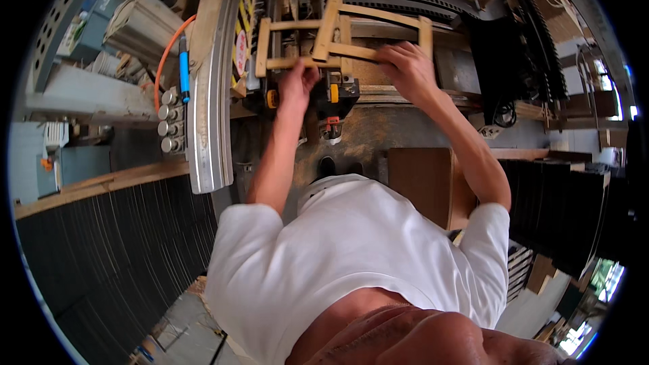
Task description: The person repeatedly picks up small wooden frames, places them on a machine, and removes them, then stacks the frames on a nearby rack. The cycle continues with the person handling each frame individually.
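Note:
Two light wooden frames overlap above the machine in front of me. The left wooden frame (265, 46) sits fairly level over the machine's bed, and my left hand (299, 86) is closed at its near rail. The right wooden frame (424, 37) is tilted, its left end crossing over the left frame's right end. My right hand (410, 69) grips the near rail of that right frame, fingers wrapped over the wood. Below the left frame are black machine blocks with a yellow knob (272, 99) and another yellow knob (333, 92).
A long metal rail (209, 115) runs along my left, with a blue pen-like tool (184, 71) and an orange hose (157, 71) beside it. Dark stacked panels (101, 250) stand lower left. A brown box (420, 186) stands near my right side; black cable chains (544, 47) lie far right.

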### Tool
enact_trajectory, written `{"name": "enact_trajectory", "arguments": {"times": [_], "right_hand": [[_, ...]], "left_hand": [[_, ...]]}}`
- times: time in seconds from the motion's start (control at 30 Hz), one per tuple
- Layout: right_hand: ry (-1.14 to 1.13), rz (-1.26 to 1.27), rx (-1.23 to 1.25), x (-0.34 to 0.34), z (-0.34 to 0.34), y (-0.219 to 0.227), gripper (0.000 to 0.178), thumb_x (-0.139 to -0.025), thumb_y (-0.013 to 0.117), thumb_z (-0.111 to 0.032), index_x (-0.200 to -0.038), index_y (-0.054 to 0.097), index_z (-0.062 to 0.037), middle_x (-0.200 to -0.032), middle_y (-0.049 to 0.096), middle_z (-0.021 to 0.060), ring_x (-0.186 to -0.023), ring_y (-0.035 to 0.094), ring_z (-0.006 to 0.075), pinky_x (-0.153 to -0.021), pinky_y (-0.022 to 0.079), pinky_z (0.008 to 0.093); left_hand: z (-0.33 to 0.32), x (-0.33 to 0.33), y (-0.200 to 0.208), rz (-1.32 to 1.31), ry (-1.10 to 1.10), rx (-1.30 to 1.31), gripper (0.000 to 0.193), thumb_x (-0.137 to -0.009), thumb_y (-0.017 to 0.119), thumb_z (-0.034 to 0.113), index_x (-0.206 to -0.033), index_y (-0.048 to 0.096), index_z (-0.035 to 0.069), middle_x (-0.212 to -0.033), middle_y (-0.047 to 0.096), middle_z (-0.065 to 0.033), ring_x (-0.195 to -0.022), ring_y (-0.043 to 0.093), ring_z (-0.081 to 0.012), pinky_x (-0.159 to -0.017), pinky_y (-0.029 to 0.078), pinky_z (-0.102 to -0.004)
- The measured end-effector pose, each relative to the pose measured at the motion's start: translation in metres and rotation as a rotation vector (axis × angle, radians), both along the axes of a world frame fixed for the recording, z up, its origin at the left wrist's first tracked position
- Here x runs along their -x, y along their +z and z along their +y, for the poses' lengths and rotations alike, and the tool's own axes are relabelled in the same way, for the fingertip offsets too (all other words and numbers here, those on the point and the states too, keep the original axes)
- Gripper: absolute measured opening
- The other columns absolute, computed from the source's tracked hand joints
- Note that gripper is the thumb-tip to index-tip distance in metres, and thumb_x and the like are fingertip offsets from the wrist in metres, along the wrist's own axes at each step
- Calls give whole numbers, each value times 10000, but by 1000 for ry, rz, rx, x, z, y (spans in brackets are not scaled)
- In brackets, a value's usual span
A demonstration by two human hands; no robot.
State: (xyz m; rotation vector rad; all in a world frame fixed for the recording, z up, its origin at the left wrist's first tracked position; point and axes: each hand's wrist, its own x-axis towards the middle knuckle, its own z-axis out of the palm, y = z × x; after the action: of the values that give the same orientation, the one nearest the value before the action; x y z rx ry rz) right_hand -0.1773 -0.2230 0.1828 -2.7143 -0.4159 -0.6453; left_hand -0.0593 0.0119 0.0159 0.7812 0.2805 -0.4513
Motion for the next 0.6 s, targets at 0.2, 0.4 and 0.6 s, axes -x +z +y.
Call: {"name": "enact_trajectory", "arguments": {"times": [0.2,0.4,0.6], "right_hand": [[215,-14,9,-144,54,-83,218,-789,647,-135,-1003,683,-119,-941,689,48,-931,592,259,-819,446,385],[262,20,19,-198,77,-116,254,-801,644,-146,-1053,675,-140,-1034,682,50,-988,589,257,-842,421,396],[248,-2,100,-241,68,-117,223,-805,625,-163,-1022,672,-177,-975,689,42,-980,603,232,-836,408,390]], "left_hand": [[62,157,19,94,60,-107,189,-929,607,226,-1037,579,75,-883,643,-29,-734,650,-142,-637,561,-284],[106,252,26,155,303,-213,185,-926,612,234,-1033,585,86,-886,649,-22,-749,649,-135,-641,544,-265],[118,323,6,293,617,-279,199,-904,644,248,-1018,595,94,-877,648,-8,-746,640,-132,-649,541,-268]]}}
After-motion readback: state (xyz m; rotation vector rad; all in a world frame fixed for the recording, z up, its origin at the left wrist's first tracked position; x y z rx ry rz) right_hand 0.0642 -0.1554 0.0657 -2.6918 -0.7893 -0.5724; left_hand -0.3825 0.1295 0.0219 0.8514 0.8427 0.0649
